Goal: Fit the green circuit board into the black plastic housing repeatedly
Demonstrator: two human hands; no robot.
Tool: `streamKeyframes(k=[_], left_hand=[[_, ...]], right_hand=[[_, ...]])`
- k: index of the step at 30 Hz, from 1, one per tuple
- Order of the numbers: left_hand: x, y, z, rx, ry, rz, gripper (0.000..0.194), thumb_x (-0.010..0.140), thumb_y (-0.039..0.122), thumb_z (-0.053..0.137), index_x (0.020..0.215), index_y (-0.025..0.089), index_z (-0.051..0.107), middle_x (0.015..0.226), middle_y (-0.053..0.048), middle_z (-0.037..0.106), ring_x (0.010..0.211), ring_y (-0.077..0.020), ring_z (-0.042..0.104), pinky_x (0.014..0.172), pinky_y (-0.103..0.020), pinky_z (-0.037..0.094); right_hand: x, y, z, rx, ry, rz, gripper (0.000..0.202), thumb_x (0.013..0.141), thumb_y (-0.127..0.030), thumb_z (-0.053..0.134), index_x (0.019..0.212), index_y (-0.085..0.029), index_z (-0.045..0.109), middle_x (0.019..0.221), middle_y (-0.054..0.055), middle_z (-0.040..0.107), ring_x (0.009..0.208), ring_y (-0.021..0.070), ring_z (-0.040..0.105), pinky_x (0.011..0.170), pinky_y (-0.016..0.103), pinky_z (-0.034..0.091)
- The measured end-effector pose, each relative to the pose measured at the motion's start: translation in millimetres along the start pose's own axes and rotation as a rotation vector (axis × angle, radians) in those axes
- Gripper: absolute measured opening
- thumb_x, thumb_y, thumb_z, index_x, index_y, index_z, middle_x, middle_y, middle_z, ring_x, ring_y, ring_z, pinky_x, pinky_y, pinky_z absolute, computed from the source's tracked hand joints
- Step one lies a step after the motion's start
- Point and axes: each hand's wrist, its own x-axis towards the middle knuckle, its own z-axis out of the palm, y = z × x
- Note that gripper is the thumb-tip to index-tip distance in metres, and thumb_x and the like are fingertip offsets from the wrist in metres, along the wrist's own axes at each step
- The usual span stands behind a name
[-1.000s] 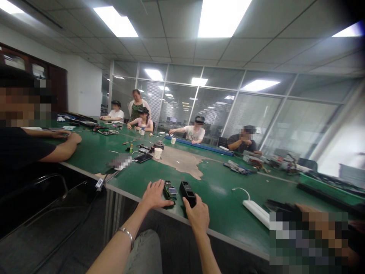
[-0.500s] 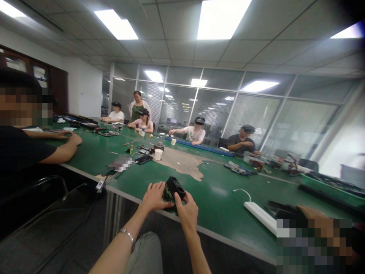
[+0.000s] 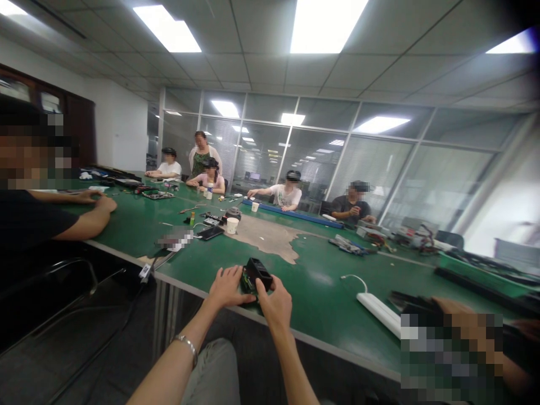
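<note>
A black plastic housing [image 3: 259,271] with open hollows in its top is held at the near edge of the green table [image 3: 320,315]. On its left side, green parts like a circuit board and thin wires [image 3: 248,281] show. My left hand [image 3: 228,287], with a metal bracelet at the wrist, grips it from the left, thumb low in front and fingers along the far side. From the right my right hand [image 3: 276,301] is closed on it, thumb on the near face. The parts under my fingers are hidden.
A white power strip [image 3: 378,315] lies right of my hands. Further off are a paper cup [image 3: 232,225], a dark phone [image 3: 211,233] and a green crate [image 3: 485,273]. A co-worker's arm [image 3: 86,219] rests at left; another's hand [image 3: 459,315] is at right.
My view has turned slightly, so the scene sits a little further left and up. Both hands keep their hold on the black housing, with hardly any shift.
</note>
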Motion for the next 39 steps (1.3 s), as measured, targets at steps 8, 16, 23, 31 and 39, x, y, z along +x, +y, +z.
streamKeyframes(k=[8,16,23,31,39], left_hand=[[1.0,-1.0,1.3,-0.005,0.013,0.006,0.1,0.07,0.084,0.043,0.146,0.021,0.031,0.153,-0.013,0.032,0.14,-0.0335,0.029,0.114,-0.052,0.017],[0.9,-2.1,2.5,-0.008,0.036,0.023,0.1,0.069,0.084,0.044,0.145,0.02,0.032,0.151,-0.013,0.035,0.138,-0.0337,0.031,0.114,-0.053,0.018],[0.5,-3.1,2.8,-0.003,0.018,0.003,0.105,0.069,0.079,0.047,0.148,0.012,0.024,0.153,-0.017,0.029,0.139,-0.0332,0.029,0.115,-0.051,0.016],[-1.4,0.8,-1.3,-0.002,-0.001,-0.002,0.104,0.07,0.064,0.051,0.151,0.01,0.014,0.155,-0.017,0.025,0.141,-0.0309,0.026,0.116,-0.048,0.014],[-2.4,4.6,-8.6,-0.021,-0.018,-0.005,0.104,0.069,0.067,0.052,0.15,0.013,0.017,0.155,-0.015,0.026,0.14,-0.0328,0.028,0.116,-0.05,0.015]], right_hand=[[10.4,-9.1,0.5,0.02,0.053,0.0,0.049,0.085,-0.052,0.049,0.115,-0.015,0.063,0.095,0.012,0.07,0.09,0.0236,0.066,0.077,0.029,0.045],[11.1,-12.0,8.6,-0.037,-0.051,0.044,0.041,0.085,-0.05,0.051,0.107,-0.018,0.065,0.091,0.01,0.071,0.085,0.0218,0.066,0.07,0.026,0.044],[5.5,-16.8,6.7,-0.187,-0.143,0.062,0.039,0.083,-0.049,0.052,0.106,-0.02,0.063,0.09,0.01,0.07,0.088,0.0231,0.066,0.072,0.028,0.044],[-8.9,-8.9,19.4,-0.238,-0.206,0.051,0.047,0.082,-0.052,0.054,0.115,-0.018,0.06,0.099,0.013,0.07,0.096,0.0264,0.065,0.077,0.032,0.045],[-6.8,-7.3,23.3,-0.112,-0.133,0.014,0.039,0.083,-0.044,0.056,0.112,-0.019,0.063,0.096,0.01,0.071,0.091,0.0236,0.065,0.077,0.029,0.044]])
